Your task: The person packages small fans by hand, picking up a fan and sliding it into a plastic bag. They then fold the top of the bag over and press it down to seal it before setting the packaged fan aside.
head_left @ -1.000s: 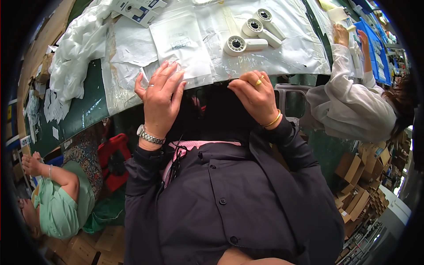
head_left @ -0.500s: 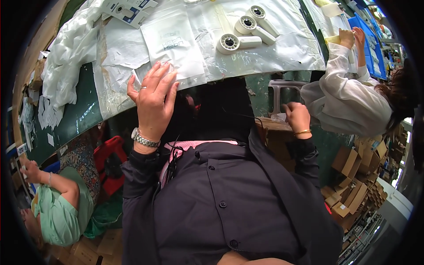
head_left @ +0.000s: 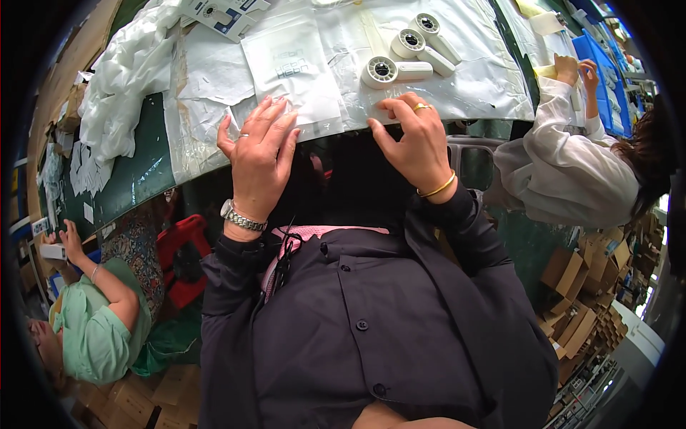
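Observation:
My left hand (head_left: 261,154) rests its fingertips on the near end of a stack of white plastic bags (head_left: 293,68), fingers spread. Over the table's near edge hovers my right hand (head_left: 414,139), fingers apart and nothing in it. Just beyond it lie three white handheld fans with round heads: a near fan (head_left: 380,70), a middle fan (head_left: 409,43) and a far fan (head_left: 428,24), their handles pointing right. Beyond the bags, at the upper left, is a printed white and blue box (head_left: 227,16).
Crumpled white wrapping (head_left: 132,79) is heaped on the table's left. White sheeting (head_left: 471,89) covers the table before me. A co-worker in white (head_left: 572,171) works at the right, one in green (head_left: 103,314) at the left. Cardboard boxes (head_left: 564,272) stand at the lower right.
My right hand has come up from beside my body to the table's near edge, by the fans, and its fingers have spread. My left hand stays at the bags.

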`<action>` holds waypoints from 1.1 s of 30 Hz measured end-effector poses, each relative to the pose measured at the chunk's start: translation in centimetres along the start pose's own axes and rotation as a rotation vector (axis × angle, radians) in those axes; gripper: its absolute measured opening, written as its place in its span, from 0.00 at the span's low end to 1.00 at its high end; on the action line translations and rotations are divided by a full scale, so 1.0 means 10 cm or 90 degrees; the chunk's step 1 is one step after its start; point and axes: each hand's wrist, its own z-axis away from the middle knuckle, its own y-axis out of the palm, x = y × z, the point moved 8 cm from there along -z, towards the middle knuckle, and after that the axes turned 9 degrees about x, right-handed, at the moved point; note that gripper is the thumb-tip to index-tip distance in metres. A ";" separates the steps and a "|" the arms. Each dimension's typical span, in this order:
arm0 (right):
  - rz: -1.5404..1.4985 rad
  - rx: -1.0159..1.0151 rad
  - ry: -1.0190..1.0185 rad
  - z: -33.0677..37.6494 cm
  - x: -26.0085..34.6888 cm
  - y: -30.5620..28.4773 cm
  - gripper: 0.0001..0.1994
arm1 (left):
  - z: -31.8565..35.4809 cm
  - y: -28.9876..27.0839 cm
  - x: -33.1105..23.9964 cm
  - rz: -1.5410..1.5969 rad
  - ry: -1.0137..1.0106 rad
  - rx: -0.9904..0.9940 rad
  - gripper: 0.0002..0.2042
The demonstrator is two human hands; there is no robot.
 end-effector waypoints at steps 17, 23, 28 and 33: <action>0.019 0.087 0.061 0.35 -0.27 -0.31 0.04 | -0.01 -0.01 0.02 -0.001 -0.015 0.022 0.13; -0.042 0.074 0.121 0.32 -0.38 -0.28 0.08 | 0.00 0.01 0.03 -0.006 -0.017 0.017 0.14; -0.008 0.079 0.047 0.03 -0.08 -0.02 0.12 | -0.01 0.01 0.02 -0.006 -0.006 0.001 0.13; 0.005 0.067 0.048 -0.10 -0.04 0.15 0.11 | 0.00 0.00 -0.01 -0.001 -0.002 0.004 0.13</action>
